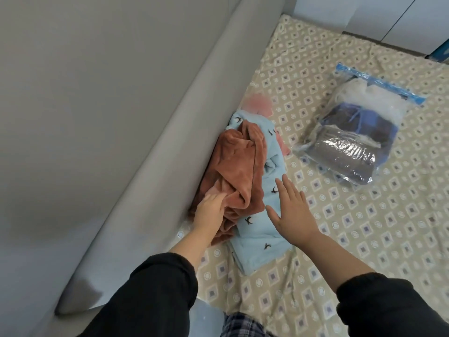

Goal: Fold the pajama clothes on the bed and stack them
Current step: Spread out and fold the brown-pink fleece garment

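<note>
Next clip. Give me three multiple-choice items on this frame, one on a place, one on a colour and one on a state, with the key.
1. Where does the clear storage bag lie?
A. On the bed sheet, to the right of the clothes pile
B. On top of the pile
C. On the floor

2. What colour is the garment that the left hand touches?
A. Pink
B. Brown
C. Light blue

3. How is the right hand?
A. Curled into a fist
B. Pinching the bag
C. Open, fingers spread, over the light blue garment

Key:
1 A, the bag rests on the patterned sheet, apart from the pile.
2 B, its fingers reach into the brown garment.
3 C, all its fingers are straight and apart.
</note>
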### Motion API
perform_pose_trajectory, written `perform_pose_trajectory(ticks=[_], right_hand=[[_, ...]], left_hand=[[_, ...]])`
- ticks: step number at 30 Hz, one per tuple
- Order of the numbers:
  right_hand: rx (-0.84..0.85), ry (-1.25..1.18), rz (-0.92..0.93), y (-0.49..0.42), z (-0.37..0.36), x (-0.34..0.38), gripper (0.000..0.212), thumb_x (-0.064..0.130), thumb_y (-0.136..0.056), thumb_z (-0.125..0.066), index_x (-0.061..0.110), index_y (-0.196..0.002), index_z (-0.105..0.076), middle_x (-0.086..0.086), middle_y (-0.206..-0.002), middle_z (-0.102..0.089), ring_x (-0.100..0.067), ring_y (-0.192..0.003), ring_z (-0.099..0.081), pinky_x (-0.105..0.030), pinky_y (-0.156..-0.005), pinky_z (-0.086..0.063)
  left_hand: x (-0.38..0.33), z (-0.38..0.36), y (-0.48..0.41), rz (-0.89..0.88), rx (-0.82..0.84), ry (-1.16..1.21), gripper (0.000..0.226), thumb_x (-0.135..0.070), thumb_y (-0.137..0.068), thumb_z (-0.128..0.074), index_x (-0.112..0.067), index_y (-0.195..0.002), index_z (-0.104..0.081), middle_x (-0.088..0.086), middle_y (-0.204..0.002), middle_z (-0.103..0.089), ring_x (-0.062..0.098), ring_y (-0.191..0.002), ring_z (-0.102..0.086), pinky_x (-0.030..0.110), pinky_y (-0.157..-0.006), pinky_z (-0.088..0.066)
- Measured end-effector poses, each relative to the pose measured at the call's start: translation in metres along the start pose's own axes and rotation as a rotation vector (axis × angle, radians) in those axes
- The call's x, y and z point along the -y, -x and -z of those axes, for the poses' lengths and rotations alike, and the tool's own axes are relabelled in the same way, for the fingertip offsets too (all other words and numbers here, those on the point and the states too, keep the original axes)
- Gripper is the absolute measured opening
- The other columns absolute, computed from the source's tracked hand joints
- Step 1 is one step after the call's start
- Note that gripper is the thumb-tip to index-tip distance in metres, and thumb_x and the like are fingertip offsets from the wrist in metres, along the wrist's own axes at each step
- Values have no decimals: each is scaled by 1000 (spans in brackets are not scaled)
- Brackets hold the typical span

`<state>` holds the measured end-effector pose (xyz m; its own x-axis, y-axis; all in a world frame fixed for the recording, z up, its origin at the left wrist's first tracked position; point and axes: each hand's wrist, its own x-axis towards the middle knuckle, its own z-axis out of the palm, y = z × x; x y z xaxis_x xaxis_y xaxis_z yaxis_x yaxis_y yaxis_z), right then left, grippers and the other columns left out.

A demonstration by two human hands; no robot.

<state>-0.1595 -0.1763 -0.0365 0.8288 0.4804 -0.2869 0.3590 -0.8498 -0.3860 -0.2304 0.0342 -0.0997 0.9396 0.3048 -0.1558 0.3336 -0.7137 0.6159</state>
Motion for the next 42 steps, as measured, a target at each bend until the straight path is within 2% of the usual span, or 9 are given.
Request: perform_pose_trajectory(ticks=[3,6,10,13,17,22,34,38,42], right_hand=[[48,-226,27,12,12,0,85,44,-89,-61,21,-153,-10,-1,-161,-6,-18,-148,-3,-39,-119,-12],[83,-444,123,22,35,8,100,26,-76,-79,36,-149,-12,8,-155,-16,-15,-146,-7,-25,-112,-13],[179,-662,257,41,65,16,104,4,-68,-83,24,-149,-21,3,-154,-22,-17,-148,-4,-29,-117,-13],[280,-794,327,72,82,13,73,-2,-70,-81,23,-132,-49,-6,-135,-52,-13,-128,-47,-28,-105,-41],[118,-916,173,117,103,-20,17,-4,-78,-72,9,-89,-72,-6,-83,-72,-11,-76,-67,-30,-72,-55],[-140,-1005,47,187,142,-93,13,-5,-80,-70,8,-76,-69,4,-61,-65,-6,-57,-59,-24,-57,-51],[-1091,-693,-314,395,315,-299,17,21,-79,-75,18,-65,-66,-1,-65,-64,-15,-60,-57,-27,-55,-43],[-1265,-627,-269,440,373,-306,13,22,-76,-76,18,-66,-68,5,-60,-61,-11,-58,-54,-26,-54,-41],[-1335,-647,-148,443,401,-270,7,22,-71,-77,24,-67,-72,18,-55,-60,-7,-54,-54,-28,-57,-45]], left_hand=[[-41,25,22,-151,-205,104,15,1,-81,-70,0,-96,-73,12,-87,-71,31,-81,-65,37,-72,-50],[-90,53,47,-315,-213,142,27,-12,-80,-52,3,-88,-73,12,-82,-71,28,-76,-66,34,-71,-48],[-144,78,83,-456,-224,152,39,-16,-72,-43,5,-88,-72,12,-87,-71,25,-82,-66,30,-80,-49],[-172,86,101,-334,-239,310,31,7,-71,-54,-4,-92,-74,0,-91,-72,8,-87,-65,13,-82,-46],[-211,77,124,-179,-236,446,34,-2,-72,-77,-32,-86,-73,-19,-85,-70,-5,-84,-63,10,-80,-46],[-281,23,155,-131,-175,607,33,-15,-75,-81,-24,-104,-69,-9,-99,-71,1,-94,-65,13,-84,-49],[-587,-125,241,-492,293,722,15,-8,-79,-76,-20,-87,-74,-19,-74,-70,-9,-70,-63,10,-68,-48],[-655,-122,257,-493,345,844,10,-5,-81,-73,-12,-89,-75,3,-88,-74,16,-87,-67,35,-89,-54],[-669,-91,257,-435,363,1022,19,-1,-82,-67,-17,-78,-74,2,-79,-74,17,-77,-69,34,-77,-58]])
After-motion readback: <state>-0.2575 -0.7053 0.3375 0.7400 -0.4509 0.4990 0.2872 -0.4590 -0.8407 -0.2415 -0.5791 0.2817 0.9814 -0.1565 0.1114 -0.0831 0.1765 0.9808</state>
